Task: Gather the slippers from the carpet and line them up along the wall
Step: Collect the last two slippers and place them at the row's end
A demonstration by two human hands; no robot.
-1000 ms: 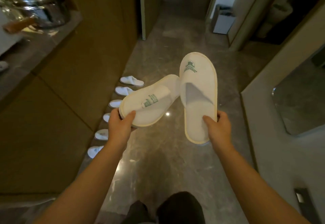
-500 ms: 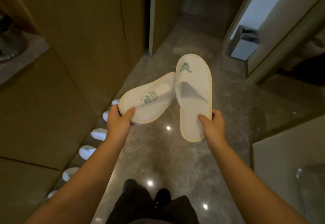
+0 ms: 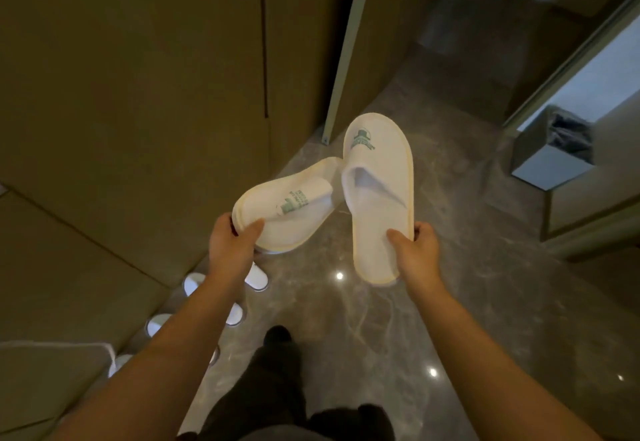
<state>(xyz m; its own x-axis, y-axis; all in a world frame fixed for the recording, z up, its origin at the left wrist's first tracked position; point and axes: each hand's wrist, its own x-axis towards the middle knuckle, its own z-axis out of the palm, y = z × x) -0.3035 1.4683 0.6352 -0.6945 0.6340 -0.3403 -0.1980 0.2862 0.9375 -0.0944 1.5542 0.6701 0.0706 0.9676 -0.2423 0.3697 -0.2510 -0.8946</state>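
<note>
While I stand on the grey marble floor, each of my hands holds one white slipper out in front of me, above the floor. My left hand grips the left slipper at its heel end, thumb curled over the inner sole and the other fingers tucked underneath, out of sight. That slipper lies slanted, its toe pointing up and to the right, and its flattened strap shows a green logo. My right hand pinches the right slipper near its heel, thumb on the inner sole and fingers wrapped round the outer edge. That slipper points away from me, toe far, with a green logo on the toe cover and a pale yellow trim round the rim. The toe of the left slipper meets the side of the right one; I cannot tell whether they truly touch or only overlap. Below my left forearm, a row of white slippers sits on the floor beside the brown wall panels, partly hidden by my arm. My dark trousers show at the bottom. Off to the right stands a grey bin with a dark liner.
</note>
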